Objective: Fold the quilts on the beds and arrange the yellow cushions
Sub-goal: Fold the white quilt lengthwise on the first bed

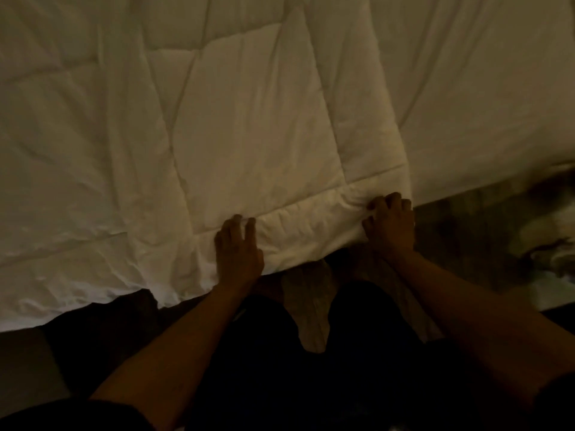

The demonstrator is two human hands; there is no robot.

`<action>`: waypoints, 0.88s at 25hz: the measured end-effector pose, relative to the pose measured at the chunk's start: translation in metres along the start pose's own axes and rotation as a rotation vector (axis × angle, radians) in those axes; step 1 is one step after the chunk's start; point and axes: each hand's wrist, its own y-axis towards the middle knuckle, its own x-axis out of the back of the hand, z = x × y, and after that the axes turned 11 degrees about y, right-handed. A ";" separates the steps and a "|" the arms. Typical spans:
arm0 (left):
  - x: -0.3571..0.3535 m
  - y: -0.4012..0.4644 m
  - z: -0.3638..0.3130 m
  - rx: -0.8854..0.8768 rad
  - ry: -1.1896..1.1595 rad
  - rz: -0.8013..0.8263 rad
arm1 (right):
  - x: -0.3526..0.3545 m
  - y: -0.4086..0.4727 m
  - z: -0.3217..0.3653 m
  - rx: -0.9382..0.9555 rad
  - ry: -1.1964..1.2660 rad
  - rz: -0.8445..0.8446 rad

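A white stitched quilt (242, 129) lies spread over the bed and fills most of the view in dim light. Its near edge hangs over the bed's side in front of me. My left hand (238, 248) rests on that near edge with fingers curled into the fabric. My right hand (390, 223) is closed around the quilt's near right corner, bunching it. A folded-over layer of the quilt ends in a long edge running up from that corner. No yellow cushion is in view.
The white bed sheet (485, 98) shows to the right of the quilt. Dark floor (473, 231) lies beyond the bed's right edge, with a pale blurred object (553, 244) on it. My dark-trousered legs stand against the bed.
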 end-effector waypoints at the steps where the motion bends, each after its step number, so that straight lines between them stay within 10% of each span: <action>1: 0.001 0.007 -0.016 -0.018 0.023 0.017 | -0.002 0.002 -0.016 -0.028 0.002 0.018; 13: -0.004 0.033 -0.100 0.120 0.008 0.534 | -0.024 0.001 -0.107 -0.162 0.230 0.572; 22: 0.088 0.047 -0.180 0.072 -0.202 0.656 | 0.064 -0.009 -0.094 -0.156 0.305 0.562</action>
